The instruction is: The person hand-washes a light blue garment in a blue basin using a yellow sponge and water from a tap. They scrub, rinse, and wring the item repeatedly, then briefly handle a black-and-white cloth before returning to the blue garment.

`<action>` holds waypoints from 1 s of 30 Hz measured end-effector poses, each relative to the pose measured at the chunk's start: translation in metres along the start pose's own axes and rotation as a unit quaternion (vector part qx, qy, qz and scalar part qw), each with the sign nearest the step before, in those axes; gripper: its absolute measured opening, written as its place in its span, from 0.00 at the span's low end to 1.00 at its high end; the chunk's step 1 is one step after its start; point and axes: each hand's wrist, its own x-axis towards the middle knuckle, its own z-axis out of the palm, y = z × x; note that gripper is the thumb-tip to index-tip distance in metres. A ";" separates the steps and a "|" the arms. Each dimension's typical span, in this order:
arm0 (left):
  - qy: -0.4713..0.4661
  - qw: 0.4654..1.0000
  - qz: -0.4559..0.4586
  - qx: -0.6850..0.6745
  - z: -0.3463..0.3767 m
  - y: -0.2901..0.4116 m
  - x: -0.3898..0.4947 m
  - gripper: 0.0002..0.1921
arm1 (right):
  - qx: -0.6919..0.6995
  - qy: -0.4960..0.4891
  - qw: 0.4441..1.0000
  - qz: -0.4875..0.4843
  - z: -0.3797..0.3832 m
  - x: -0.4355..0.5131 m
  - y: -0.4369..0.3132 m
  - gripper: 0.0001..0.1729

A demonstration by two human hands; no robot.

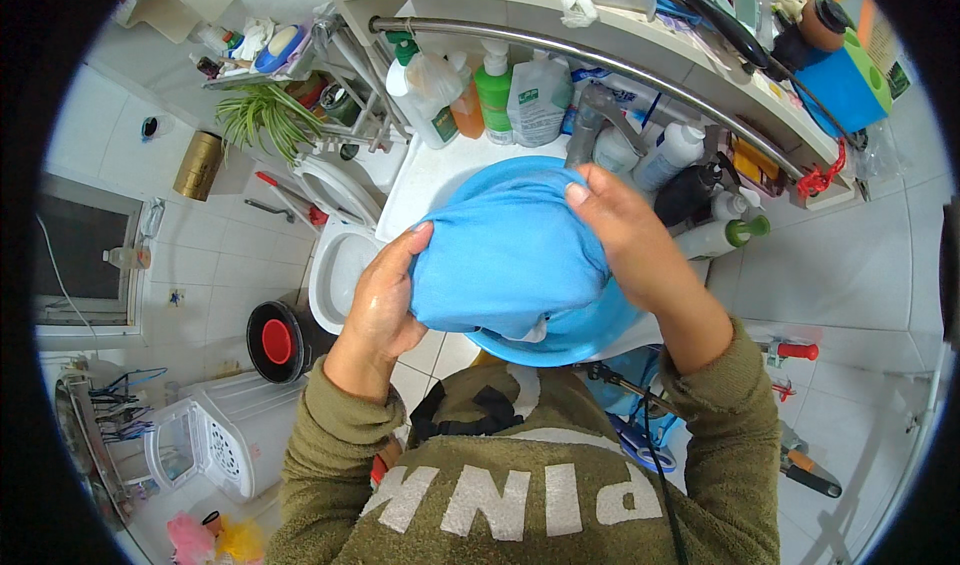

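Observation:
Both of my hands hold up a light blue cloth item (510, 265), bunched and spread between them. My left hand (386, 295) grips its left side, thumb on top at the edge. At the upper right edge, my right hand (619, 227) pinches the fabric between thumb and fingers. Beneath the cloth is a round blue plastic basin (555, 351), partly hidden, resting at the white sink. A small pale bit shows under the cloth's lower edge. Behind the basin stands a grey faucet (607, 118).
Pump bottles, including a green one (493, 103), line the sink's back below a metal rail (585, 39) and a cluttered shelf. A toilet (341, 265) and a black bin (276, 343) with a red centre are at left. A cable hangs down the sweater.

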 end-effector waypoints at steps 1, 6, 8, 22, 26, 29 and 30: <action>-0.006 1.000 0.002 -0.009 0.001 -0.002 0.001 0.22 | -0.056 0.002 0.997 -0.053 0.004 0.001 0.004 0.30; -0.012 1.000 0.015 -0.024 0.000 -0.003 0.005 0.19 | -0.279 -0.096 0.930 -0.219 0.019 -0.010 0.001 0.23; -0.005 1.000 0.031 0.002 -0.003 -0.004 0.006 0.19 | -0.305 -0.119 0.923 -0.202 0.016 -0.009 0.000 0.18; -0.003 0.998 0.025 0.064 0.013 -0.012 0.005 0.29 | 0.266 -0.005 0.964 0.024 0.036 -0.008 0.011 0.26; -0.045 0.987 0.032 0.149 0.010 -0.020 0.003 0.28 | 0.332 0.006 0.942 0.049 0.039 -0.008 0.012 0.28; -0.032 0.988 0.051 0.139 0.010 -0.026 0.003 0.22 | 0.338 0.007 0.939 0.059 0.041 -0.010 0.017 0.29; -0.023 0.993 0.055 0.102 0.010 -0.028 0.005 0.21 | 0.337 0.008 0.939 0.060 0.042 -0.011 0.018 0.29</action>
